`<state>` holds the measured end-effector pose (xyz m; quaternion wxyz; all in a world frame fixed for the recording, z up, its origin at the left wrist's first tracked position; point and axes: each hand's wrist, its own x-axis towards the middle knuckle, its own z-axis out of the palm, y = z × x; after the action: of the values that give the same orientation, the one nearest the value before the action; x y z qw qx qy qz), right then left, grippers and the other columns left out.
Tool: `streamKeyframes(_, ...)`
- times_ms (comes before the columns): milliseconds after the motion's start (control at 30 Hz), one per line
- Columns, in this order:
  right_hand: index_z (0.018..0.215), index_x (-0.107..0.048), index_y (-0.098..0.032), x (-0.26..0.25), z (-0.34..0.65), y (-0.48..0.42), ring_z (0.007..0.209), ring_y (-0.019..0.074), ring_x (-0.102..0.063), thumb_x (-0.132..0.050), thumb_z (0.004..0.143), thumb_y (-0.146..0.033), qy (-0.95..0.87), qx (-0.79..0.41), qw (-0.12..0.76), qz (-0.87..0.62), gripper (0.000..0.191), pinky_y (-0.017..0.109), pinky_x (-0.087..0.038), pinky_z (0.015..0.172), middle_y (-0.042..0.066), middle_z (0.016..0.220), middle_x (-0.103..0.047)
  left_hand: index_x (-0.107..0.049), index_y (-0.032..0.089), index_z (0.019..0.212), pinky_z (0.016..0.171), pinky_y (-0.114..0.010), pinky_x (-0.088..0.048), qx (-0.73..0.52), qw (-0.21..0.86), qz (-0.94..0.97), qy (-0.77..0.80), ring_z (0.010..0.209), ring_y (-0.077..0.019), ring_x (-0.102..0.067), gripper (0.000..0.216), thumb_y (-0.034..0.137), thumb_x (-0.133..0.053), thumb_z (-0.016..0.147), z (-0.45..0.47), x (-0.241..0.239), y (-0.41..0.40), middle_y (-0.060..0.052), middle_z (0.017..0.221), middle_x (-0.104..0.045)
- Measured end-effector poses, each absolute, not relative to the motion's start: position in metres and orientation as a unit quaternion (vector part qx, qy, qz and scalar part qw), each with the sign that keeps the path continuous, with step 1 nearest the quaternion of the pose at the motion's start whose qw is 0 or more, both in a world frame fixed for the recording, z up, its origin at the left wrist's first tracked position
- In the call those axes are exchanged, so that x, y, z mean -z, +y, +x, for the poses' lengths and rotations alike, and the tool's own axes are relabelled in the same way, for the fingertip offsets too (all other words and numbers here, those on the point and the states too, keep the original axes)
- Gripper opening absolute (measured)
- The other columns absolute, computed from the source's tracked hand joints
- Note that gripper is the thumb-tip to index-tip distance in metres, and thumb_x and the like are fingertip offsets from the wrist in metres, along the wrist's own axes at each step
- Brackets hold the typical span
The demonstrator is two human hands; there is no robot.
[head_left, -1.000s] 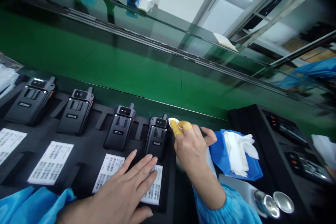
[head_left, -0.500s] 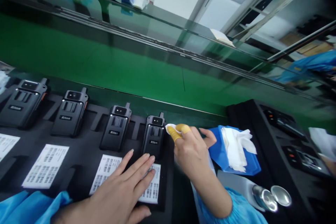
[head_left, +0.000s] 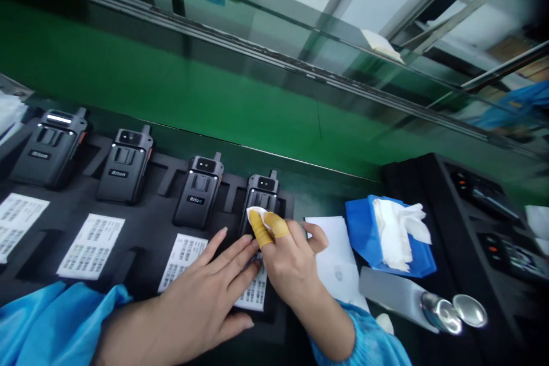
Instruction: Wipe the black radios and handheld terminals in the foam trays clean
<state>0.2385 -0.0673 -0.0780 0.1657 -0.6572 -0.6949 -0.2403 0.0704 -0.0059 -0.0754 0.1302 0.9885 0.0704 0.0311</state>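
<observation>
My right hand [head_left: 287,257], with yellow finger cots on two fingers, pinches a small white wipe [head_left: 256,213] against the back of the rightmost black handheld radio [head_left: 262,186]. The wipe and fingers cover that radio's lower half. Flat and with fingers stretched, my left hand [head_left: 214,286] rests over the black foam tray [head_left: 141,223], partly covering a white barcode label sheet [head_left: 253,290] below the same radio. Further left in the tray lie more radios, including one [head_left: 198,191] beside it, with another label sheet [head_left: 182,257] under it.
Right of my hands are a blue box of white wipes [head_left: 360,229], white paper [head_left: 338,257] and a metal can with its lid up [head_left: 441,311]. A second black foam tray [head_left: 441,206] holds radios at far right. Behind runs a green panel [head_left: 257,103].
My right hand has moved left with the wipe, from beside the rightmost radio onto its back. My left hand stays in nearly the same place. The camera view has shifted slightly.
</observation>
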Motion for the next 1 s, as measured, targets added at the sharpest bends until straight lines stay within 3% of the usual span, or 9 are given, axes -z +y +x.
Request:
streamKeyframes(233, 0.087, -0.065, -0.018, 0.080, 0.244, -0.077, 0.079, 0.0154, -0.049, -0.041, 0.085, -0.005, -0.677, 0.250, 0.150, -0.676, 0.027, 0.040, -0.025, 0.085, 0.004, 0.083, -0.064, -0.045, 0.011, 0.133, 0.115, -0.047, 0.004, -0.039, 0.115, 0.990, 0.066, 0.136, -0.0267, -0.031, 0.062, 0.048, -0.054, 0.085, 0.071, 0.075, -0.006, -0.014, 0.144, -0.041)
streamKeyframes(367, 0.079, -0.064, -0.018, 0.082, 0.241, -0.079, 0.079, 0.0149, -0.048, -0.042, 0.083, -0.003, -0.665, 0.253, 0.150, -0.686, 0.027, 0.040, -0.025, 0.085, 0.004, 0.085, -0.063, -0.048, 0.013, 0.132, 0.115, -0.047, -0.003, -0.038, 0.133, 0.987, 0.076, 0.136, -0.0253, -0.031, 0.058, 0.052, -0.045, 0.089, 0.071, 0.075, -0.006, -0.013, 0.143, -0.043)
streamKeyframes(600, 0.074, -0.063, -0.020, 0.080, 0.233, -0.067, 0.080, 0.0156, -0.048, -0.043, 0.082, -0.006, -0.676, 0.250, 0.177, -0.671, 0.026, 0.040, -0.025, 0.087, 0.004, 0.087, -0.064, -0.038, 0.013, 0.138, 0.115, -0.050, -0.007, -0.009, 0.137, 0.988, 0.069, 0.138, -0.0266, -0.028, 0.065, 0.046, -0.055, 0.085, 0.070, 0.073, -0.005, -0.013, 0.145, -0.040)
streamKeyframes(1000, 0.057, -0.053, -0.019, 0.085, 0.244, -0.085, 0.075, 0.0143, -0.047, -0.047, 0.077, 0.000, -0.638, 0.269, 0.151, -0.705, 0.028, 0.040, -0.025, 0.087, 0.003, 0.080, -0.061, -0.048, 0.013, 0.131, 0.113, -0.050, -0.015, -0.033, 0.098, 0.992, 0.067, 0.134, -0.0296, -0.035, 0.061, 0.047, -0.059, 0.082, 0.072, 0.069, -0.004, -0.015, 0.145, -0.038)
